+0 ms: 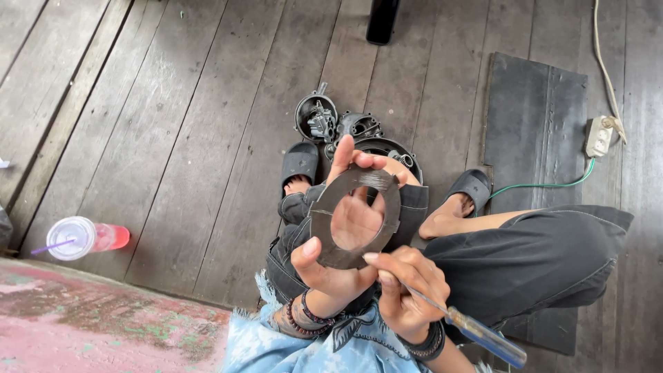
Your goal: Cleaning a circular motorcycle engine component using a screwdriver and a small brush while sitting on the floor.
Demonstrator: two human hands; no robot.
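The left hand point(338, 242) grips a flat dark ring point(356, 215), thumb in front. The right hand point(404, 290), touching its lower edge, squeezes a blue-handled screwdriver point(476, 331).

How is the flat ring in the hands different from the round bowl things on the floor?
The flat dark grey metal ring is thin with an open hole; the round black metal housings are deep and hold small parts. The ring is held up in the left hand; the housings rest on the wooden plank floor. Both are round, dark and metal.

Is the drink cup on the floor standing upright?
No, the clear cup of red drink lies on its side on the wooden floor.
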